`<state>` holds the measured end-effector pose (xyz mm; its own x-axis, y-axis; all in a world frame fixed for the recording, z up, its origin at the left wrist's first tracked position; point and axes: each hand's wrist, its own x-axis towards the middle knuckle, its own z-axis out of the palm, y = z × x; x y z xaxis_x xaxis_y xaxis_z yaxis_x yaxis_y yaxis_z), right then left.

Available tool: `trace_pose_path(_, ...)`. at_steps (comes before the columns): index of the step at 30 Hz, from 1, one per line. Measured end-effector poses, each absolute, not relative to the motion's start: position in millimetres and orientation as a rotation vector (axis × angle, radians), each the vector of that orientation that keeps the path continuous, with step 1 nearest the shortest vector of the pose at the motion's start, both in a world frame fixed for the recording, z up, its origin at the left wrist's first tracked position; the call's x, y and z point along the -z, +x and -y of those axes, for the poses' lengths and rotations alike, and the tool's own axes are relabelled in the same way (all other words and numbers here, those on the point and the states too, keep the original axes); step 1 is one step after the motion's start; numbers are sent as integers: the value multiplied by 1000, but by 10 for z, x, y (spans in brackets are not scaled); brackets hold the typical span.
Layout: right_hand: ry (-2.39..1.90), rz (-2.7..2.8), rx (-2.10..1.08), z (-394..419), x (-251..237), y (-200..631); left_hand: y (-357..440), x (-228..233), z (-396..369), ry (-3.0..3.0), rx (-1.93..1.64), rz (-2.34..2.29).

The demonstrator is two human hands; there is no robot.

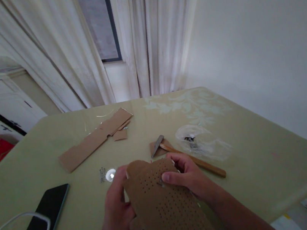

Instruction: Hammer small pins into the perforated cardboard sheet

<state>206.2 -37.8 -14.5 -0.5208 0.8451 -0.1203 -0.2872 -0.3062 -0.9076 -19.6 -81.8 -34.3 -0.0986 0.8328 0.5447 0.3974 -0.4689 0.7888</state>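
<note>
While left hand (117, 207) has grip clamped on left side of perforated cardboard (167, 209), right hand (187, 174) clamps right edge. Cardboard over tabletop (262, 145), hammer (199, 162) just beyond right hand.

Brown cardboard piece (170, 208) is held btwn L hand (116, 205) & R hand (189, 175), face to cam, bottom end out of frame. Rows of small dark holes run down it, esp. centre & R side; lower L edge notched, rounded flap at top L. Small grey metal bits (160, 183), poss. nails (too small to be sure), by R thumb.
</note>
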Motion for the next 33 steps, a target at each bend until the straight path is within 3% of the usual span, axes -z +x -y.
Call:
trace_pose_path(6, -900, 1110, -1765, 356, 155, 2054, -276, 267, 871, 1919, -2051, -1400)
trace_pose_path(12, -826, 1234, -1703, 380, 130, 2051, -259, 281, 842, 2501, -1577, -1281)
trace_pose_path(33, -899, 1376, -1706, 422, 118, 2033, -230, 308, 832, 2368, -1606, -1105)
